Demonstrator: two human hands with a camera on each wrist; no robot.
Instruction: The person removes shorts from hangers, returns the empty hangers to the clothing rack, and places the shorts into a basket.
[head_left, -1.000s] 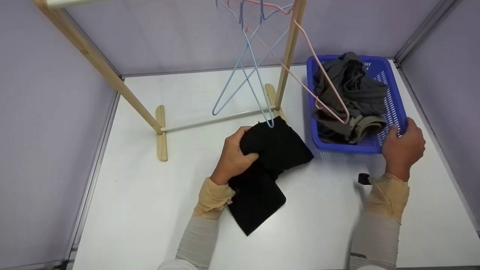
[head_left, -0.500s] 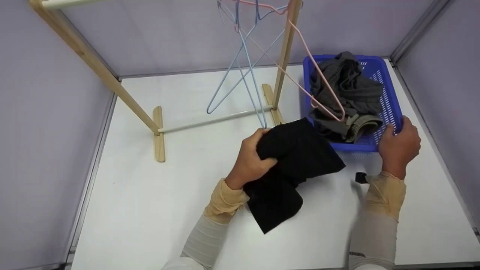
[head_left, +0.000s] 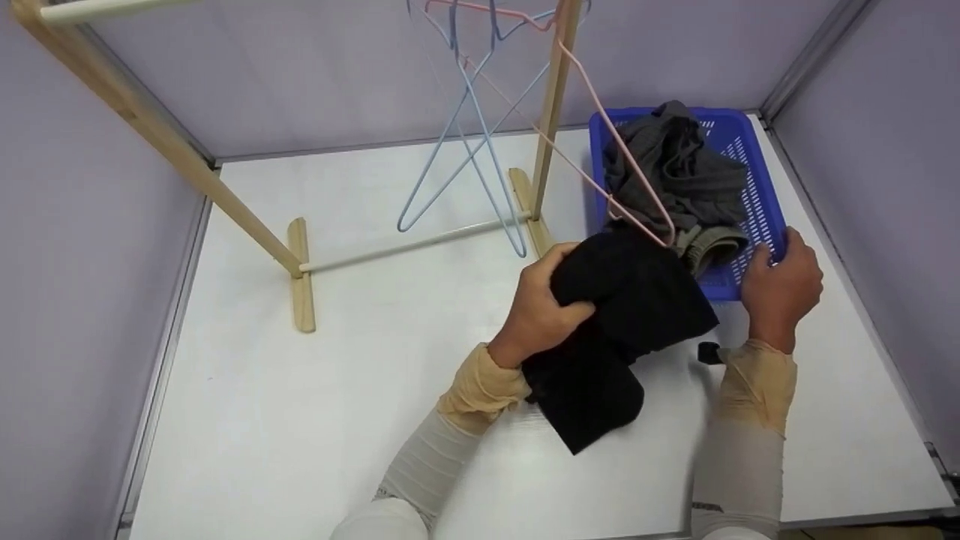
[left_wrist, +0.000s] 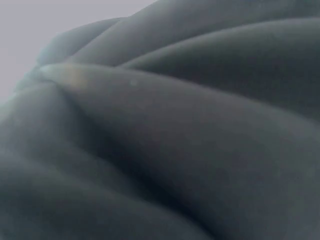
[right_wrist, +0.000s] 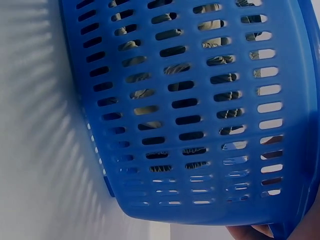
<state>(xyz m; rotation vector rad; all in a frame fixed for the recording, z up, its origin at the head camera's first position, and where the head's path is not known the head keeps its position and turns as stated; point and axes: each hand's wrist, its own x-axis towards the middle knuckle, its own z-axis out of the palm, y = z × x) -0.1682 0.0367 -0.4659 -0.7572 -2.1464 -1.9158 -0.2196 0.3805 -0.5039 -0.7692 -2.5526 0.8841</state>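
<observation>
A black garment [head_left: 622, 322], bunched in the left hand [head_left: 541, 311], hangs at centre frame over the near edge of the blue basket [head_left: 761, 195] (no label readable), whose lower-right corner the right hand [head_left: 780, 289] grips.

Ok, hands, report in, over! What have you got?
Left hand grips black cloth. Right hand holds blue basket corner. Pink hanger dangles over basket.

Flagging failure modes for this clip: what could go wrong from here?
1. The black garment hangs loose below the left hand; its tail may drape outside the blue basket.
2. The pink hanger reaches down over the basket; the cloth could snag it.
3. The gray clothes already pile high, leaving little room.
</observation>
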